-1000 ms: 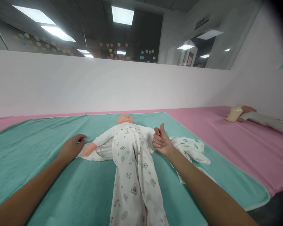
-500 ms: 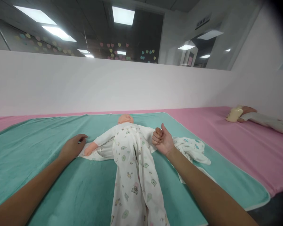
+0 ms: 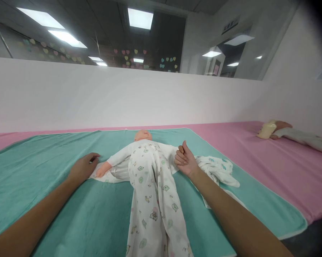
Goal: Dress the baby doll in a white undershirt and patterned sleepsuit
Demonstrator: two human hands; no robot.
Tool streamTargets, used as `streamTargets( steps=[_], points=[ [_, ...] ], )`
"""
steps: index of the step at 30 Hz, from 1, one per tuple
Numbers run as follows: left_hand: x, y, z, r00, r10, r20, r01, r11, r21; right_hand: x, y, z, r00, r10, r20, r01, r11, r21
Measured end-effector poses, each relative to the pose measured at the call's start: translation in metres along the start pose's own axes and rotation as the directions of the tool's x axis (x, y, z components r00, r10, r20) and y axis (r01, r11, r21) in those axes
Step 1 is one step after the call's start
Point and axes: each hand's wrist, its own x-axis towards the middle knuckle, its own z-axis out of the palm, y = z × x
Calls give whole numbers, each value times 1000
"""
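A baby doll lies on its back on a teal blanket, its head at the far end. Over its body is a white printed baby garment, while a plain white sleeve covers its arm. My left hand is closed at the outer end of the printed fabric beside the doll's hand; its fingertips are partly hidden. My right hand is closed with the thumb up, at the end of the doll's other sleeve. What it grips is hidden, as is the doll's hand there.
A crumpled white cloth with blue prints lies right of my right hand. Pink cloth covers the surface around the blanket. At far right, a pale yellow bottle lies by another doll. A white wall stands behind.
My right hand has shifted very slightly right, and its fingers have curled a little tighter. My left hand and the doll look nearly unchanged.
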Motion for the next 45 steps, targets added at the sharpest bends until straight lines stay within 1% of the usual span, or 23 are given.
streamTargets(
  steps=[4, 9, 16, 21, 23, 25, 29, 32, 39, 42, 45],
  points=[
    [0, 0, 0, 1000, 5, -4, -5, 1000, -15, 1, 0, 1, 999, 41, 12, -42, 999, 7],
    [1, -1, 0, 1000, -8, 4, 8, 1000, -8, 2, 0, 0, 999, 36, -19, -36, 999, 6],
    [1, -2, 1, 1000, -3, -2, 3, 1000, -10, 2, 1, -3, 994, -14, -105, 16, 1000, 22],
    [1, -2, 1, 1000, 11, -5, -11, 1000, -17, 3, 3, -7, 978, -64, -197, 68, 998, 13],
    [1, -2, 1, 1000, 7, 1, -7, 1000, -11, 3, 4, -7, 968, -61, -244, 65, 998, 6],
    [1, -1, 1, 1000, 3, 5, -3, 1000, -6, 3, 4, -6, 963, -49, -265, 48, 999, -11],
    [1, 1, 0, 1000, 21, -1, -21, 1000, 2, 1, 4, -5, 978, -50, -204, 41, 998, -50],
    [0, 3, -1, 999, 35, 0, -35, 999, 9, 1, 4, -6, 987, -47, -154, 40, 998, -49],
    [-1, 4, -2, 1000, 25, 8, -25, 1000, 4, 4, 3, -7, 997, 49, -58, -49, 999, -7],
    [0, 2, -1, 999, 35, 6, -35, 999, 3, 3, 3, -5, 998, 36, -55, -37, 999, -13],
    [1, 0, 0, 999, 36, 1, -36, 999, -13, 2, 3, -3, 996, 3, -89, -5, 1000, -22]
  ],
)
